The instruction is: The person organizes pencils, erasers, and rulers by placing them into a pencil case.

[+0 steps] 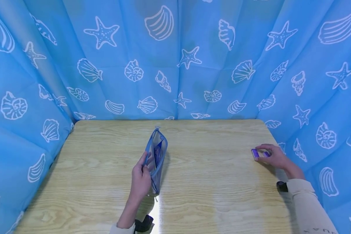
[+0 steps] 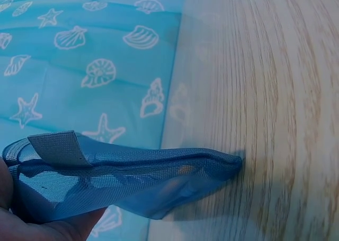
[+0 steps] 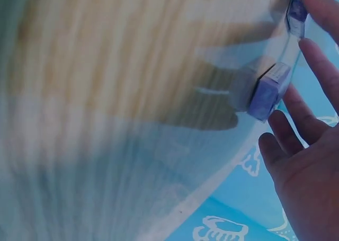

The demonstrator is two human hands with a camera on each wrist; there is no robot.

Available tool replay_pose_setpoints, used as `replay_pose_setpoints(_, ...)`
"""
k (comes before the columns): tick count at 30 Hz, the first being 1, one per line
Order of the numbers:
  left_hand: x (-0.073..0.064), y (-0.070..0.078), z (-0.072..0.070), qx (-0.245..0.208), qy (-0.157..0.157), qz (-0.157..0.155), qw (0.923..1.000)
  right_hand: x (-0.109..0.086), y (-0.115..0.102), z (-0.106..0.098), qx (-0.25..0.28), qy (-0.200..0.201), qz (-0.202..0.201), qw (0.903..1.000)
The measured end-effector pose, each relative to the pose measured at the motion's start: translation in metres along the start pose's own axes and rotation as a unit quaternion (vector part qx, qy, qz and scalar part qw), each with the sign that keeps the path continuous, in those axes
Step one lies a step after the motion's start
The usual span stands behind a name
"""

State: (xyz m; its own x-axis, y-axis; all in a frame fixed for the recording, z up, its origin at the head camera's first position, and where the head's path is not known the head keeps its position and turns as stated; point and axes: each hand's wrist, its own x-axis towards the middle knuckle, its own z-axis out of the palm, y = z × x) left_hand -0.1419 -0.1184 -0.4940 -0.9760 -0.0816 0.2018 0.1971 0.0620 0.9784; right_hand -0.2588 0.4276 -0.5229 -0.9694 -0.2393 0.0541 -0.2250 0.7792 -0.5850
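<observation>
In the head view my left hand (image 1: pixel 141 178) grips the near left side of a blue mesh zipper pouch (image 1: pixel 163 162), its mouth gaping upward. Something dark blue and purple shows inside. The left wrist view has the pouch's mesh side and a fabric tab (image 2: pixel 59 148) close up, with part of my thumb and fingers at the lower left. Over at the table's right side, my right hand (image 1: pixel 273 156) pinches a small purple box (image 1: pixel 254 154) between thumb and index finger. A second small purple box (image 3: pixel 270 92) stands on the table beside the other fingertips.
The light wood-grain table (image 1: pixel 207 182) has rounded far corners. A blue curtain (image 1: pixel 175 81) with white shells and starfish encloses it at the back and both sides, close to my right hand. A bright reflection lies near the front, by my left wrist.
</observation>
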Motion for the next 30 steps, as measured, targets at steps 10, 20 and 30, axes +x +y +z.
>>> replay_pose_setpoints(10, 0.0001, -0.0009, 0.0008, -0.003, 0.004, -0.005, 1.0000, 0.0060, -0.0009, 0.0048, -0.020, -0.012, 0.019, 0.9995)
replay_pose_setpoints(20, 0.0001, 0.0000, 0.0019, 0.001, 0.003, -0.007, 1.0000, 0.0073, -0.0046, 0.0010, -0.051, -0.008, 0.030, 0.9982)
replay_pose_setpoints(30, 0.0005, 0.0000, 0.0023, 0.005, 0.003, -0.007, 1.0000, 0.0063, -0.0057, 0.0023, 0.027, -0.007, 0.067, 0.9974)
